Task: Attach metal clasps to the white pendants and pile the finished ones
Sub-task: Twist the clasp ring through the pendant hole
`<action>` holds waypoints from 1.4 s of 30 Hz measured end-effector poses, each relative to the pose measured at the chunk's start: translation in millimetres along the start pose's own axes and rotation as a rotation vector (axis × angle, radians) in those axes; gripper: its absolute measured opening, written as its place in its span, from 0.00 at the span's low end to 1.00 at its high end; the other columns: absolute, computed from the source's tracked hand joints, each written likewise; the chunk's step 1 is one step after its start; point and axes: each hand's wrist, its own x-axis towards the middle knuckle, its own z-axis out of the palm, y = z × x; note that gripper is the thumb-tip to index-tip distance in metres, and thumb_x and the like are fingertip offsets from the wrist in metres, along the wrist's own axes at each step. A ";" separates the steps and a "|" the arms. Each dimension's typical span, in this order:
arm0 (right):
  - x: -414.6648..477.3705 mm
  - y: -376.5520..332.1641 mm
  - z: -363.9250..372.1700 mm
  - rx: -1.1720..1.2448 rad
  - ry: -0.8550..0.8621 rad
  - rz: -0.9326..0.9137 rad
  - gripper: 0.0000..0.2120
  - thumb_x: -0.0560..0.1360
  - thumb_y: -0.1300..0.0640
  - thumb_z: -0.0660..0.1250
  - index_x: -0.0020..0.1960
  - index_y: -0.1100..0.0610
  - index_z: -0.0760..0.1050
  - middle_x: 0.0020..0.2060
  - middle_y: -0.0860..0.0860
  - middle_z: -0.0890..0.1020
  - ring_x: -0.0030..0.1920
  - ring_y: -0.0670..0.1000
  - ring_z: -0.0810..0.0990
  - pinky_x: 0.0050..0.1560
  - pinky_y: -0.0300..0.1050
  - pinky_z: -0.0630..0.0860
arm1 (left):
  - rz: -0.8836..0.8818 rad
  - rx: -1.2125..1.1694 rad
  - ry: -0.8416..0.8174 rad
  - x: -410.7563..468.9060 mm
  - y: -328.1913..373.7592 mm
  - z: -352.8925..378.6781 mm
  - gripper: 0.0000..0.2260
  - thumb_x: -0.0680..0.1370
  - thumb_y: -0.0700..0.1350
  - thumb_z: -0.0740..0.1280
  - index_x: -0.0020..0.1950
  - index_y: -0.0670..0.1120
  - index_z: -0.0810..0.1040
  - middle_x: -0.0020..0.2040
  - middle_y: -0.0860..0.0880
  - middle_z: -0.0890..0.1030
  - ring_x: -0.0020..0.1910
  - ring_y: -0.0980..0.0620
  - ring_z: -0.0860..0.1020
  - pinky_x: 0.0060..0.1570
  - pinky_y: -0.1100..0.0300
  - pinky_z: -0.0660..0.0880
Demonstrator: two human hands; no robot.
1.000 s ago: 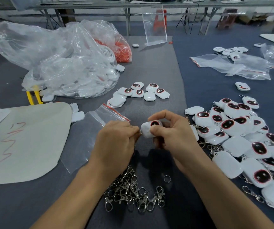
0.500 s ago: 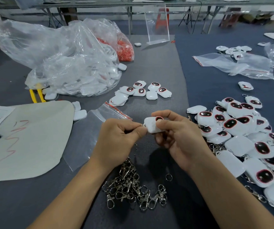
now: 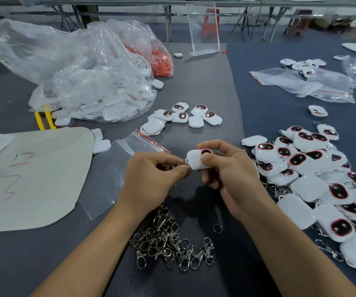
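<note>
My right hand (image 3: 226, 170) grips a white pendant (image 3: 195, 160) with a dark, red-rimmed oval face, held above the table's middle. My left hand (image 3: 155, 176) pinches a metal clasp ring (image 3: 181, 162) at the pendant's left end; most of the clasp is hidden by my fingers. A heap of loose metal clasps (image 3: 170, 243) lies below my hands. A large pile of pendants with clasps (image 3: 323, 179) spreads at the right. A small group of bare pendants (image 3: 185, 116) lies beyond my hands.
A big clear bag of white parts (image 3: 82, 82) and a bag of red pieces (image 3: 162, 61) sit at the back left. A flat zip bag (image 3: 112, 170), a beige sheet (image 3: 33, 174), yellow-handled pliers (image 3: 44, 118), a lone ring (image 3: 217, 228) and an acrylic stand (image 3: 204, 31) are also on the table.
Both hands have stayed together on the pendant, shifting slightly. My left fingers have worked along its end, and the clasp ring now shows between them.
</note>
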 end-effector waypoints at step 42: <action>-3.9 0.4 9.4 -0.066 0.111 -0.134 0.10 0.76 0.68 0.67 0.45 0.54 0.83 0.33 0.54 0.82 0.23 0.50 0.72 0.25 0.37 0.68 | 0.104 0.301 -0.018 -11.4 11.0 5.1 0.11 0.72 0.54 0.68 0.35 0.49 0.83 0.28 0.55 0.76 0.29 0.55 0.72 0.31 0.60 0.66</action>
